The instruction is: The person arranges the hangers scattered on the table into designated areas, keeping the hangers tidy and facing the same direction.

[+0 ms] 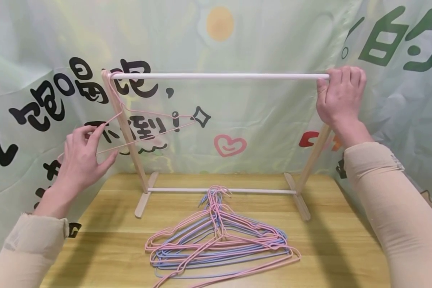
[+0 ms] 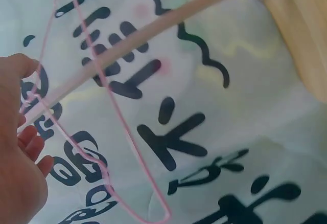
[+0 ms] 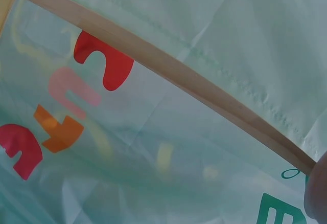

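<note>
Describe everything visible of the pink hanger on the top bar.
The pink hanger looks like thin coated wire, with curved hook, sloping shoulders and straight bottom. It is hooked over the white top bar's left end, beside the left post; its body spreads to both sides of that post, slanting down leftward in the head view. The left hand touches its left shoulder.

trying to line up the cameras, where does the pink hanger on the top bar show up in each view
Head: the pink hanger hangs at left from the top bar, partly behind the left hand.
Left wrist: the pink hanger runs from top left to bottom middle, crossing a wooden post.
Right wrist: not in it.
Shared landmark: the printed backdrop, in all three.
</note>
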Available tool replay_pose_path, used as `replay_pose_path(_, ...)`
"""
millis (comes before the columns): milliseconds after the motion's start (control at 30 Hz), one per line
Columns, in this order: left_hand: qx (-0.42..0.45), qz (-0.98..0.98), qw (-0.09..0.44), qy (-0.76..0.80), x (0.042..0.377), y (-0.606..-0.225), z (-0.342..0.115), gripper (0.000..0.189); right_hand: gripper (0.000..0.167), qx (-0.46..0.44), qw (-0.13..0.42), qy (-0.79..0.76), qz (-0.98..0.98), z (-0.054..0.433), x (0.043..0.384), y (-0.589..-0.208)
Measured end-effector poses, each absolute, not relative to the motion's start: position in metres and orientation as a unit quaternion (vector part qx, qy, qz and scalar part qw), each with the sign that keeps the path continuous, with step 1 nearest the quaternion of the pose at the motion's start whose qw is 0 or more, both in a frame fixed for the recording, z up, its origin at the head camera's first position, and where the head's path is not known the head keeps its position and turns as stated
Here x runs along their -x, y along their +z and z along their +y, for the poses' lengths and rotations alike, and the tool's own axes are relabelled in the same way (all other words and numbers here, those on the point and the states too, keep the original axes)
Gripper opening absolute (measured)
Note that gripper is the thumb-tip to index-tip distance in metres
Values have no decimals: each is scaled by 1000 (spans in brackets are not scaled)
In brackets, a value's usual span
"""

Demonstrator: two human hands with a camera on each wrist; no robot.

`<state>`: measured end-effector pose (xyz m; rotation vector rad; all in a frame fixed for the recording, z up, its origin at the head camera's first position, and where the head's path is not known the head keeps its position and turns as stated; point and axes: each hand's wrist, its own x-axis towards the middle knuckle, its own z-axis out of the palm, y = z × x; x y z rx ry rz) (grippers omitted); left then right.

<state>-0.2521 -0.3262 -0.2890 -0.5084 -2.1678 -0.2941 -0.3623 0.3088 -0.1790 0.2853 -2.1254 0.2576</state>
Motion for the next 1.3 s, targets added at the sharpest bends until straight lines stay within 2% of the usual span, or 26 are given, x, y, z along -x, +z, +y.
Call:
replay_pose_path(167,214,-835,481,-158,249,-297,-311,82,58,-118,475,104,-866,309,363,-179)
replay_pose_path(367,224,-814,492,-211,242,-311,-290,78,60,-119,477,104,-865,309,363,-179)
replay_pose_path(500,232,-819,471,-233,237,-323,-273,72,59,-117,475,104,-866,310,362,-179)
replay_pose_path(967,298,-841,393,-221,225,-383,-220,70,59,-113,468,107,-870,308,362,-178)
replay_pose_path(1300,355,-858,316,-195,202,-408,-180,71,57,-107,461,107,-875,308,362,-178)
